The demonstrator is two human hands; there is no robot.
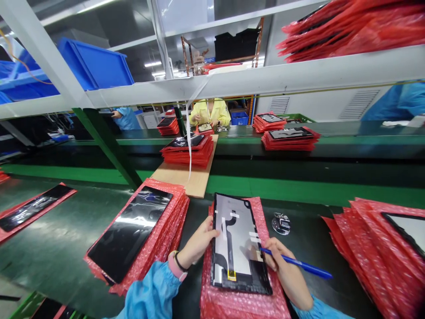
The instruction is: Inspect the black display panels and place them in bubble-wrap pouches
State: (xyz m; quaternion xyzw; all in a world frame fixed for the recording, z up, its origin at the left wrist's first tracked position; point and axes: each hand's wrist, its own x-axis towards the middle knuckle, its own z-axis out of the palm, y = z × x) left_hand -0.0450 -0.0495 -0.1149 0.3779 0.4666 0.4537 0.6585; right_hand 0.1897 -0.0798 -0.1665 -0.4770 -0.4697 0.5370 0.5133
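Observation:
A tablet screen panel [237, 257] lies back side up on a pile of red bubble-wrap bags [245, 305]. Its grey back carries a dark flex cable, white tape strips and a yellow-edged connector. My left hand [199, 241] grips the panel's left edge, thumb over the frame. In my right hand [282, 261] is a blue pen [302, 263], its tip over the panel's right edge; those fingers also rest by that edge. Left of my left hand, a black glossy screen [133, 235] tops another stack of red bags [172, 226].
A small clear-and-metal object [281, 223] lies right of the panel. More red bags [375, 248] are stacked at the far right. A wooden board [195, 181] bridges toward the conveyor, bearing a red stack [187, 153]. A shelf beam [232, 86] crosses overhead; a person in yellow [210, 113] works opposite.

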